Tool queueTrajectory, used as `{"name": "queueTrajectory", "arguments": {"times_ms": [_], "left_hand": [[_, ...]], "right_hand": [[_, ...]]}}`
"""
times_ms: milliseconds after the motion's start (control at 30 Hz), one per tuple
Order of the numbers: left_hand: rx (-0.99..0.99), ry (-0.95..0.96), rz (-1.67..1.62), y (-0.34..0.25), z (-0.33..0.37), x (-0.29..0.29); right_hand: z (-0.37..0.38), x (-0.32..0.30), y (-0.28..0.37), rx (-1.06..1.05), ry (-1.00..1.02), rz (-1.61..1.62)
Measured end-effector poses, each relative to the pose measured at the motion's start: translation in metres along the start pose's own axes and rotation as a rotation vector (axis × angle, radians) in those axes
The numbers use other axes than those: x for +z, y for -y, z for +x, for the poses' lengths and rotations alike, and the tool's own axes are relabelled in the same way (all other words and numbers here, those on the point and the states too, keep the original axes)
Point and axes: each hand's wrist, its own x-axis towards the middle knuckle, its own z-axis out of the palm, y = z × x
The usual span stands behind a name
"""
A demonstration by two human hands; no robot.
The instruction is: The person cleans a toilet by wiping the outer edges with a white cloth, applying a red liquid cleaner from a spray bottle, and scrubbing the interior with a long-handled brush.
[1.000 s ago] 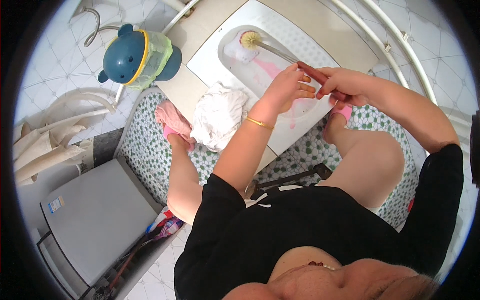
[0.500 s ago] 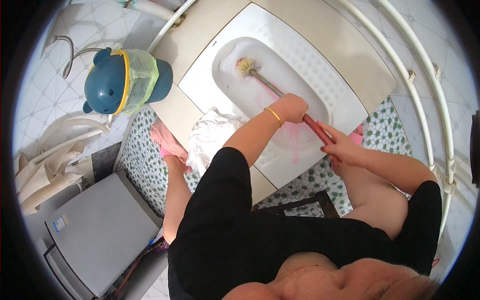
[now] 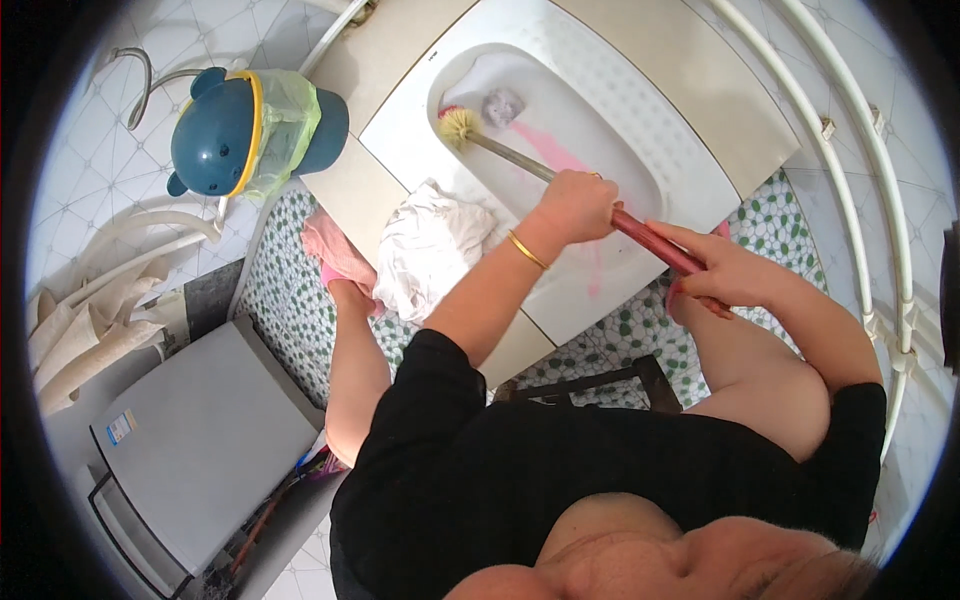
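Observation:
A long-handled toilet brush (image 3: 510, 155) slants across a white squat toilet (image 3: 690, 165). My left hand (image 3: 580, 207) is wrapped round the middle of its handle, just above the red grip. Farther back toward me, my right hand (image 3: 715, 265) holds the red end, thumb laid along it. The pale yellow bristles (image 3: 458, 125) press against the left inner wall of the bowl, near its far end. Pink liquid (image 3: 548, 148) streaks the bowl floor beside a dark, wet drain hole (image 3: 502, 106). Below my left forearm lies a crumpled white cloth (image 3: 430, 250) on the toilet's left edge.
At the left stands a blue animal-shaped bin (image 3: 213, 135) with a yellow rim and a green liner. A grey cabinet (image 3: 210, 450) is at lower left. White pipes (image 3: 850, 200) run along the right wall. Under me is a dark stool frame (image 3: 655, 383) on pebble-patterned floor.
The brush head has moved left, from over the drain hole to the bowl's left wall, uncovering the hole. My right hand has shifted right and slightly lower with the handle end.

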Motion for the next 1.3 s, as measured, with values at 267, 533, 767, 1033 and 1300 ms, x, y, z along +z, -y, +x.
{"name": "queueTrajectory", "arguments": {"times_ms": [267,533,767,1033,1300], "left_hand": [[-0.108,-0.062,-0.283,-0.111,0.02,0.022],[-0.098,-0.149,-0.019,0.02,0.034,0.018],[0.083,-0.053,-0.092,0.061,0.05,0.046],[0.153,0.195,0.075,0.05,0.035,-0.034],[0.128,0.151,0.144,0.016,0.018,-0.09]], "right_hand": [[-0.082,-0.04,0.001,0.212,-0.018,-0.345],[0.021,-0.022,0.013,-0.073,-0.063,-0.16],[0.074,-0.005,-0.015,0.069,-0.172,0.26],[0.04,0.02,0.017,-0.083,-0.092,0.49],[-0.022,0.033,0.051,-0.102,-0.127,0.42]]}}
